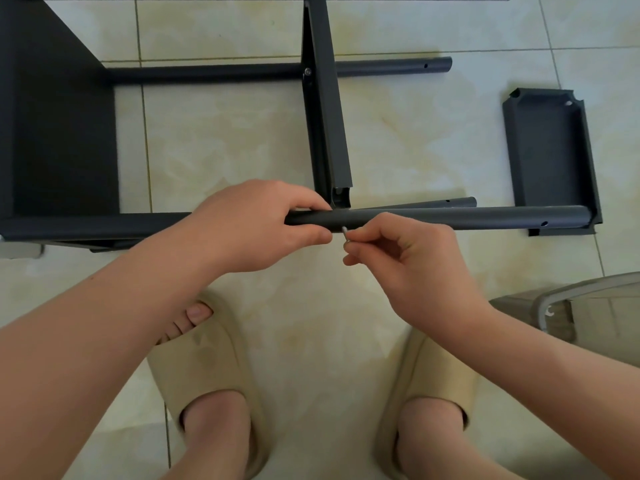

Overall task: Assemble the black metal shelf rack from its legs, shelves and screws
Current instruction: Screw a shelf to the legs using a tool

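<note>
A small screw [345, 233] points into the near leg [450, 216], right where the upright middle shelf [327, 126] meets it. The right hand [415, 258] pinches the screw. The left hand [256, 223] is wrapped round the leg just beside it. A loose shelf [550, 157] lies by the leg's right end, and bare tiled floor [225, 140] opens beyond the leg.

One wide-angle camera, worn on the person's head, looks steeply down at close range, centred near the screw [345, 233] that the right hand [412, 261] pinches at the leg [450, 216] gripped by the left hand [256, 223]. Both slippers [207, 362] fill the bottom edge, tiled floor [225, 133] spreads above, and the part-built rack [62, 133] runs off the top and left edges.
</note>
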Available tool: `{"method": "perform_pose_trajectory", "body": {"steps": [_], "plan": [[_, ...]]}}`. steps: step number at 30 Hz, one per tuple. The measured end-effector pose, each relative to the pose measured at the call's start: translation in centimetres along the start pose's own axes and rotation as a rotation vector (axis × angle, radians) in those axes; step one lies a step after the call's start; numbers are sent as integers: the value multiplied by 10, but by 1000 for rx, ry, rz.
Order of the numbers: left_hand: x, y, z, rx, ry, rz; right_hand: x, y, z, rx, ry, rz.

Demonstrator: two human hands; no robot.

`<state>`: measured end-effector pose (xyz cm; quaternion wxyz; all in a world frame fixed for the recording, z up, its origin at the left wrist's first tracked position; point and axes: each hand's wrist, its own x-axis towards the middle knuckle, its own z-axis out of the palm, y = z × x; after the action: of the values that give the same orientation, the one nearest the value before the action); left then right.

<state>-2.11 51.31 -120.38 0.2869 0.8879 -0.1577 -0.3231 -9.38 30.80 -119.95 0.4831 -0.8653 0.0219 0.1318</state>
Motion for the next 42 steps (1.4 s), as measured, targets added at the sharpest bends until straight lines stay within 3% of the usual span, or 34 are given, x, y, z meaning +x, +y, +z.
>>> {"method": "perform_pose_trajectory", "body": {"steps": [13,23,29,36,42], "plan": [[0,3,-5,-16,-63,-6,2,-6,5,88,18,119],[9,10,-5,-199,-92,6,1,2,6,-61,44,-65],[11,10,-4,-211,-109,4,1,0,11,277,60,141],[12,11,-3,-204,-102,-18,3,-8,13,512,77,268],[11,12,-3,-210,-97,-9,5,-9,14,526,93,280]]}}
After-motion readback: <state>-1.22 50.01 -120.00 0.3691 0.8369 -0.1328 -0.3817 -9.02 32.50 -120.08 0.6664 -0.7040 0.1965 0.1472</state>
